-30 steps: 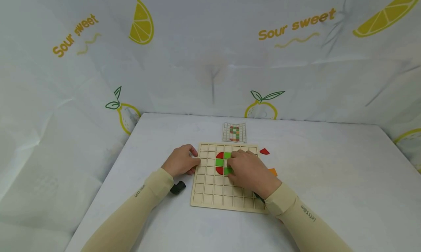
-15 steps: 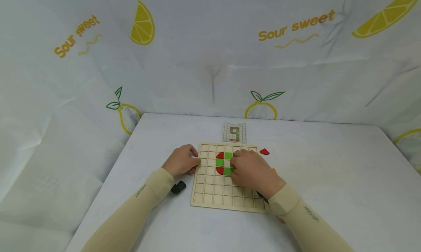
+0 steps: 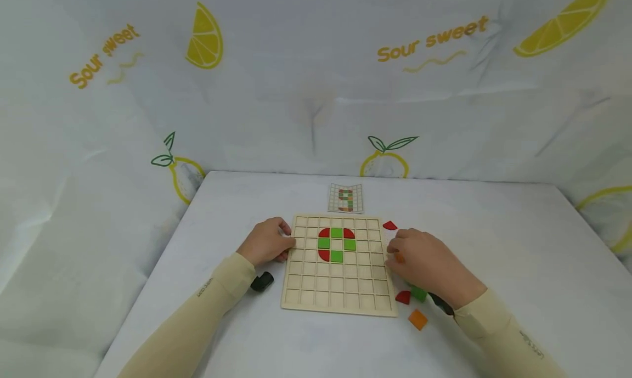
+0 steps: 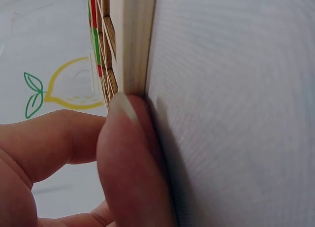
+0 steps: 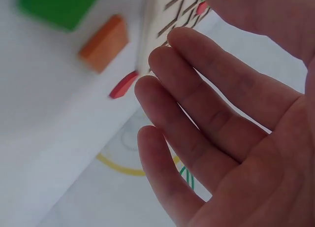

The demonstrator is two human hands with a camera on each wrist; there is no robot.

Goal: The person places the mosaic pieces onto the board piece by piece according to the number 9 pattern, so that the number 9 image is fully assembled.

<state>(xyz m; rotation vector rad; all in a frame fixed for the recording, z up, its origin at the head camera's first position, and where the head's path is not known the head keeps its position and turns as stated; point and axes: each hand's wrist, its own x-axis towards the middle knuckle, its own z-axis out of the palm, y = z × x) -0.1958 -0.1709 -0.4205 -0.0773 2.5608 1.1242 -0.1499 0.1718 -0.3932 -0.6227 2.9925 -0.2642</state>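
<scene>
A wooden grid board [image 3: 308, 285] lies flat in the middle of the table. Red quarter-round and green square tiles [image 3: 337, 255] form a ring in its cells, around an unfilled cell. My left hand [image 3: 265, 240] touches the board's left edge; in the left wrist view the thumb [image 4: 125, 163] presses against the side of that edge. Right of the board, my right hand [image 3: 427, 263] hovers with parted fingers, nothing between them. An orange tile [image 3: 399, 257] shows by its fingers. Close by lie a green tile [image 3: 418, 293] and a red quarter-round tile [image 3: 403, 297].
Behind the board lies a pattern card [image 3: 345, 198] printed with a coloured figure on a grid. Another red tile [image 3: 390, 225] rests off the board's far right corner, and an orange square [image 3: 418, 319] near its front right. A lemon-print cloth [image 3: 276, 109] hangs behind the table.
My right hand has moved right, off the board to the loose tiles. This uncovers a red tile and a green tile on the ring's right side. The left hand stays at the edge.
</scene>
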